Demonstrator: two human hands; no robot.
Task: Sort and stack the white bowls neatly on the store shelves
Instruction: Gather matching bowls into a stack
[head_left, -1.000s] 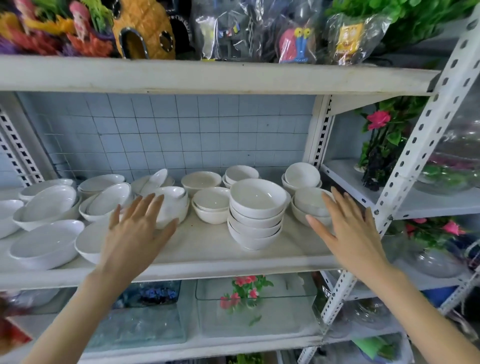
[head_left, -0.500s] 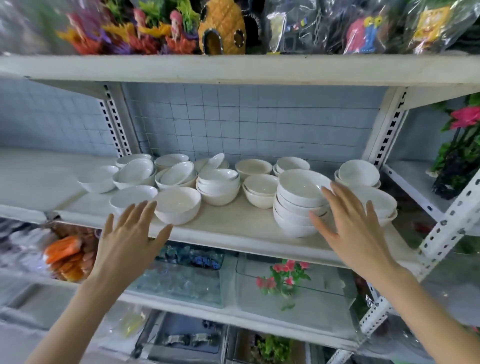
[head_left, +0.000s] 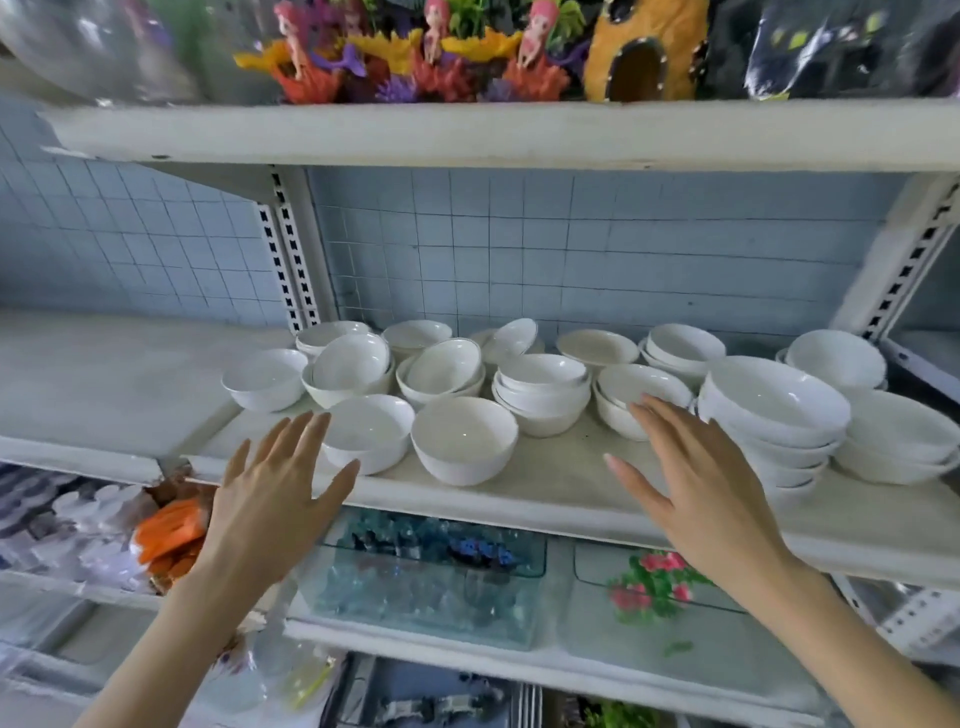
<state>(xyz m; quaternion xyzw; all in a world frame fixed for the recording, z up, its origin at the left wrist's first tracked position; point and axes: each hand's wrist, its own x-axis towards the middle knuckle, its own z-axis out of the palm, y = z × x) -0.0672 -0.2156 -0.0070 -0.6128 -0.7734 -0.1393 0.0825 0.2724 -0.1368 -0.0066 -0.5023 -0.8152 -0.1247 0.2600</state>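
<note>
In the head view, a white middle shelf (head_left: 545, 486) carries a crowd of white bowls against a pale blue tiled wall (head_left: 571, 249). At the near edge two single bowls stand upright just beside each other: the near-left bowl (head_left: 366, 431) and the near-middle bowl (head_left: 465, 439). Further left, a lone bowl (head_left: 265, 376) stands a little apart from the rest. Behind these are two short stacks whose top bowls lie tilted (head_left: 353, 364) (head_left: 449, 366), then a level middle stack (head_left: 543, 389) and a small stack (head_left: 641, 392). To the right rises the tall stack of wide bowls (head_left: 774, 410), with another wide stack (head_left: 898, 436) touching it at the far right. More bowls line the back by the wall, one of them leaning on edge (head_left: 514, 338).

The left hand (head_left: 275, 499) is spread flat, fingers straight and apart, holding nothing. It is in front of the shelf edge, its fingertips overlapping the near-left bowl – whether they touch it cannot be told. The right hand (head_left: 711, 499) is likewise wide and holds nothing; it reaches over the shelf between the small stack and the tall stack, fingertips at the small stack's rim – contact is unclear.

The top shelf (head_left: 467, 135) holds mermaid figurines (head_left: 431, 57) and an orange pineapple house (head_left: 644, 52). Below the bowls lie glass trays (head_left: 431, 582), pink artificial flowers (head_left: 654, 582) and an orange packet (head_left: 171, 530).
</note>
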